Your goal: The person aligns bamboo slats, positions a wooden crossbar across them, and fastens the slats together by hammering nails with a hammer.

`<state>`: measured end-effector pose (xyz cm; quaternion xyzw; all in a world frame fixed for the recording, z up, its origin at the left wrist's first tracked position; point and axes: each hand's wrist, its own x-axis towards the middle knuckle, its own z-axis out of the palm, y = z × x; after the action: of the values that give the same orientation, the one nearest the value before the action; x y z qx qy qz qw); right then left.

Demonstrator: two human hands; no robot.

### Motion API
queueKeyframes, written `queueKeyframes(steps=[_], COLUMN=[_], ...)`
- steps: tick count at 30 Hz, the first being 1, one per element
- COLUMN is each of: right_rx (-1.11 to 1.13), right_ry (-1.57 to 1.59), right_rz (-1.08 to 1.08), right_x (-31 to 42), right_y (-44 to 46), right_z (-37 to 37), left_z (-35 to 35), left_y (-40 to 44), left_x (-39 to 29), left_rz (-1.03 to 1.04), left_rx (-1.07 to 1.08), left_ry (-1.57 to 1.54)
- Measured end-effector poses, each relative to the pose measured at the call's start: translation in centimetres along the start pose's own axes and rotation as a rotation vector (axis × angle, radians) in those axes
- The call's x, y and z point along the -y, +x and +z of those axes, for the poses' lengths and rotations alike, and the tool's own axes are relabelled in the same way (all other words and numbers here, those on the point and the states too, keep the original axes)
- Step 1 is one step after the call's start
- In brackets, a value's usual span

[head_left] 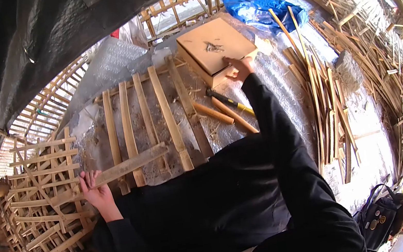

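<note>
At lower left, left hand (pixel 97 190) grips a bamboo strip (pixel 132 166) crossing other strips (pixel 165 113). Right hand (pixel 242 69) touches cardboard box (pixel 207 58), nails (pixel 213 47) on top; can't tell if pinching.

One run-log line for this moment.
left hand: holding bamboo slat | right hand: at edge of cardboard box | on box: small dark pile, likely nails | hammer: beside bamboo pieces

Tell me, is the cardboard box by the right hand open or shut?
Shut on top: a flat panel covers the cardboard box, with small dark pieces lying on it.
</note>
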<state>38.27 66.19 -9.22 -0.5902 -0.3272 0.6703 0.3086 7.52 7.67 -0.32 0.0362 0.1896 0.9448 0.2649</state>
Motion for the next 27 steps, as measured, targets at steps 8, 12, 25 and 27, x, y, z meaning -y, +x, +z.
queueKeyframes(steps=[8,12,25,27], right_rx=[-0.01,0.146,-0.087,-0.393], right_ry=[0.011,-0.033,-0.927,-1.268], right_rz=[-0.082,-0.232,-0.876,-0.969], right_x=[0.4,-2.2,-4.8,-3.6], right_y=[-5.0,-5.8,-11.9,-14.1], right_z=[1.3,-1.4,-18.2,-23.1], left_z=[-0.7,-1.3,-2.8,-2.9], left_y=[0.6,0.6,0.7,0.7], left_x=[0.0,-0.5,-1.8,-1.7], left_rz=[-0.033,-0.052,-0.032,-0.043], left_rx=[0.063,0.1,0.053,0.065], left_ry=[0.052,0.039,-0.045,-0.056])
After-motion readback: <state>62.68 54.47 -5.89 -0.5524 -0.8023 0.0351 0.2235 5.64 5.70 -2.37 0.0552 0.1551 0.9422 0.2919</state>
